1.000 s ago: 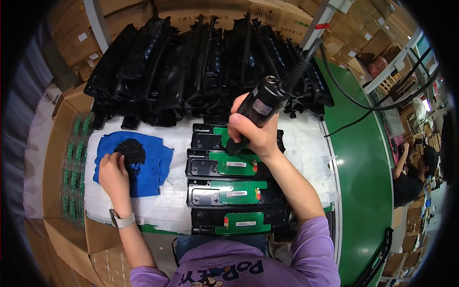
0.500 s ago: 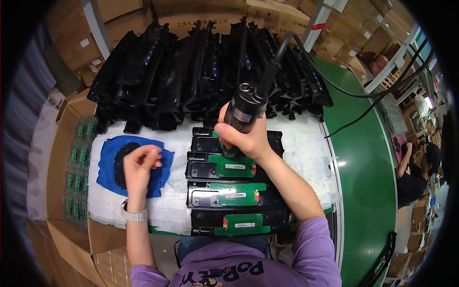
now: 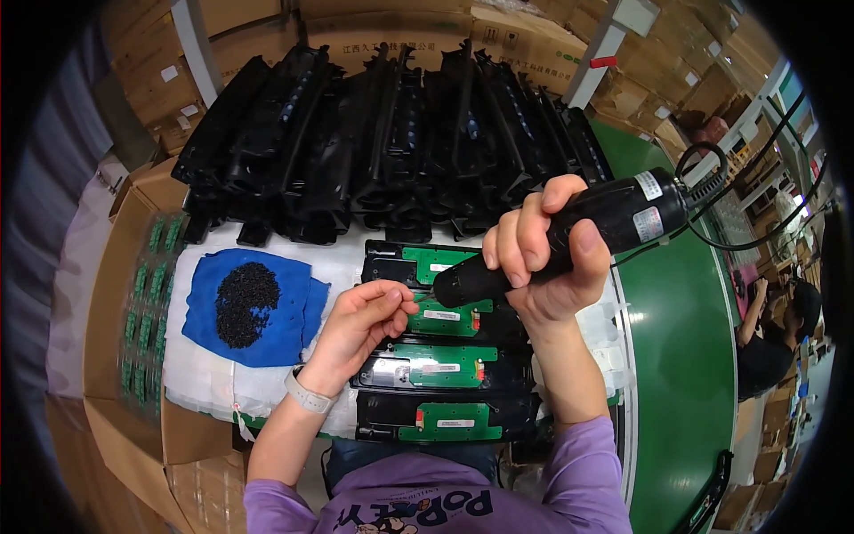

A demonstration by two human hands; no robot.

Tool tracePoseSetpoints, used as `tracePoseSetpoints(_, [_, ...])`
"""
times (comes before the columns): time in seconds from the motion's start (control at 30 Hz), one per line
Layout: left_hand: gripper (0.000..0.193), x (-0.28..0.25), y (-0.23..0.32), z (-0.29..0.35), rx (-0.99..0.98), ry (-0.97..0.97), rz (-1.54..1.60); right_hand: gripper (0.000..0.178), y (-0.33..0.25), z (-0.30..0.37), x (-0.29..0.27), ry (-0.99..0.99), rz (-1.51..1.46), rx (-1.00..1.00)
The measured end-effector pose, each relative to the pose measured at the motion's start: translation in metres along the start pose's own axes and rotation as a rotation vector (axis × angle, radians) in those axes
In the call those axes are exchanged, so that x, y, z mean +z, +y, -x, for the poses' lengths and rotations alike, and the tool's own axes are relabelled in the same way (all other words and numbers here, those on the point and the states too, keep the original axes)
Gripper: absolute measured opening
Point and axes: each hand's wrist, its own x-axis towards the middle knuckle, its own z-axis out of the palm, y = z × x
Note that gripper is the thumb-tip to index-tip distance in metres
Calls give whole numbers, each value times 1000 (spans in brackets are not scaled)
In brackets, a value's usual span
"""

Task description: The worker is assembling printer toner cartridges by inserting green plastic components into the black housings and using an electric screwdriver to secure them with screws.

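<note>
My right hand (image 3: 550,267) is wrapped around a black electric screwdriver (image 3: 618,215), tilted so that its nose points left. Close to that nose, my left hand (image 3: 369,322) has thumb and fingertips pinched together; whatever lies between them is too small to make out. Under both hands, several black plastic panels lie in a column, each with a green circuit board, such as this near board (image 3: 454,423) and the one above it, a board (image 3: 449,367) with a pale label. To the left, a heap of tiny black screws (image 3: 242,307) rests on a blue cloth (image 3: 203,311).
Many black plastic housings (image 3: 356,142) are stacked across the back. An open cardboard box (image 3: 107,356) with green boards (image 3: 147,311) in clear trays stands at left. A green surface (image 3: 680,338) runs along the right, with another person (image 3: 778,334) beyond. The screwdriver's cable (image 3: 756,245) trails right.
My left hand has moved right from the screw heap to the screwdriver's nose. My right hand has tipped the screwdriver from upright over the panels to a slant, nose pointing left.
</note>
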Motion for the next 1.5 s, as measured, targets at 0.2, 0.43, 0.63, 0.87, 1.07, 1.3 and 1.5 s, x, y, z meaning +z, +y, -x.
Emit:
tracePoseSetpoints(0.2, [15,-2,-6,2,88,18,-101,33,3,1,1,29,1,-8])
tracePoseSetpoints(0.43, [15,-3,-8,3,164,9,-223,34,10,7,5,33,42,34])
tracePoseSetpoints(0.63, [15,-7,-9,5,166,50,-274,32,17,12,12,86,123,56])
tracePoseSetpoints(0.87, [17,-10,-11,6,180,82,-195,24,23,10,12,379,115,39])
tracePoseSetpoints(1.07, [19,-12,-6,10,119,50,-182,23,25,8,7,433,82,93])
tracePoseSetpoints(1.3, [21,-10,-2,10,55,2,-257,22,24,7,2,402,95,117])
tracePoseSetpoints(1.5, [22,-12,-5,8,20,33,-295,22,23,6,-1,371,95,121])
